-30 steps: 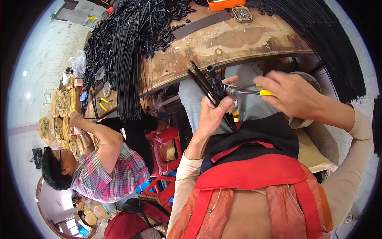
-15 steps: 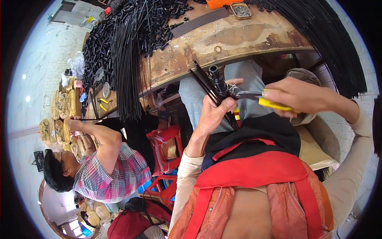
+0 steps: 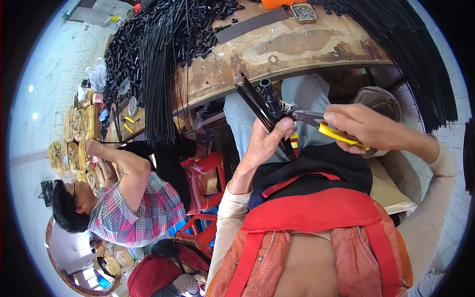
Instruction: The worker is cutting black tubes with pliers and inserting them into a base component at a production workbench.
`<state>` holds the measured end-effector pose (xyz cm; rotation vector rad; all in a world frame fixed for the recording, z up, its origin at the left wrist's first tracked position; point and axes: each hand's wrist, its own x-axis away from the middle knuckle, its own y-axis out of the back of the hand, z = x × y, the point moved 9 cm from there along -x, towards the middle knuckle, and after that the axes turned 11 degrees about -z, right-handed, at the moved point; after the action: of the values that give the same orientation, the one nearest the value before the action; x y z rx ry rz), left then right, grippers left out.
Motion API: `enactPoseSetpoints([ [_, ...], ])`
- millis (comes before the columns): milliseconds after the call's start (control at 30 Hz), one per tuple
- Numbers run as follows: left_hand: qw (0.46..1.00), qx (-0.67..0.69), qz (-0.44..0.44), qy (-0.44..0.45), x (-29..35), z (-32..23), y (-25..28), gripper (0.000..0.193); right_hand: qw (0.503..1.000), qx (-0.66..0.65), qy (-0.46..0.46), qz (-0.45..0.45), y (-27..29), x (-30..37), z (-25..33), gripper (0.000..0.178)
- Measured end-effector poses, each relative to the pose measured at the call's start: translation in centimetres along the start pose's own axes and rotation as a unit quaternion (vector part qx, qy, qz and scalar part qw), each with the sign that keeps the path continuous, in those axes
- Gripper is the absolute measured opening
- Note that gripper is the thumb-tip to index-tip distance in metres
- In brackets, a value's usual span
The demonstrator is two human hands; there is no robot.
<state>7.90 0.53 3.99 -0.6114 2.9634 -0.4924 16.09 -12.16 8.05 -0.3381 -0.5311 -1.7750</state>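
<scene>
My left hand [image 3: 267, 141] is closed around a bundle of thin black rods [image 3: 253, 105] and a black tubular fitting [image 3: 271, 96], held over my lap. The fitting points up and away from me, with its round open end showing. In my right hand [image 3: 361, 126] is a pair of pliers with yellow handles [image 3: 341, 136]. Their metal jaws [image 3: 308, 117] reach the base of the fitting, close by my left thumb. Some thin pale bits stick out there, too small to name. Whether the jaws grip anything, I cannot tell.
Ahead lies a worn wooden bench [image 3: 297, 44] with a heap of black fittings [image 3: 128, 64], hanging black rods [image 3: 157, 89] and a small tray of metal bits [image 3: 303, 12]. At left another person [image 3: 138, 203] works near yellow-handled pliers [image 3: 129, 123] and red stools [image 3: 205, 183].
My right hand has shifted slightly left and down with the pliers, and the yellow handles look tilted a little more. My left hand keeps its hold on the rods and fitting.
</scene>
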Motion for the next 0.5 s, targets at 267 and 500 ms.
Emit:
enactPoseSetpoints([
  [267,0.999,-0.037,-0.030,-0.016,-0.4,-0.3,-0.1,0.023,0.937,0.280,0.209,-0.020,1.0,0.5,5.9,0.038],
  [500,0.996,0.004,-0.059,-0.063,-0.2,-1.3,0.9,0.053,0.956,0.228,0.135,-0.123,-0.4,-2.6,-2.0,0.027],
])
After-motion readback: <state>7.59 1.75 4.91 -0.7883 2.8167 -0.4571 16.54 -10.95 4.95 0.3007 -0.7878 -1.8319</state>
